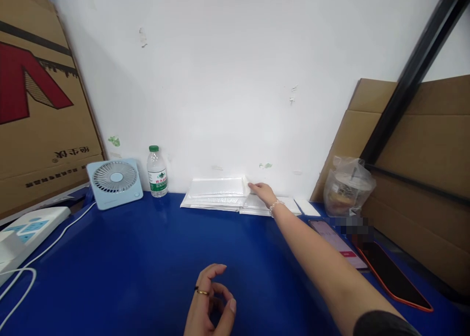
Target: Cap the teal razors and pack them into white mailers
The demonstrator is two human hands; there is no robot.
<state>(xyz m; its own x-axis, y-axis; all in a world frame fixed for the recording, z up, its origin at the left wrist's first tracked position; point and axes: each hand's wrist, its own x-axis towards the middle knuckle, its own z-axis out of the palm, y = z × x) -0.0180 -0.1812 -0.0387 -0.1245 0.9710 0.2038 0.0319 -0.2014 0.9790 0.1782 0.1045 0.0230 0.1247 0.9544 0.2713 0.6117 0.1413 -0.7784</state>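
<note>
At the back of the blue table lies a pile of white padded envelopes (215, 189), against the wall. My right hand (262, 193) reaches out to it and pinches the right end of the top envelope, which lifts a little there. A second low pile of white envelopes (253, 207) sits just right of it, partly under my right wrist. My left hand (213, 301) hovers at the front of the table, fingers loosely curled and apart with nothing in them. It wears a ring.
A light blue fan (116, 181) and a water bottle (157, 174) stand at the back left. A power strip (36, 228) and white cables lie left. On the right are two phones (340, 243) (392, 272), a bagged cup (347, 189) and leaning cardboard (422, 179).
</note>
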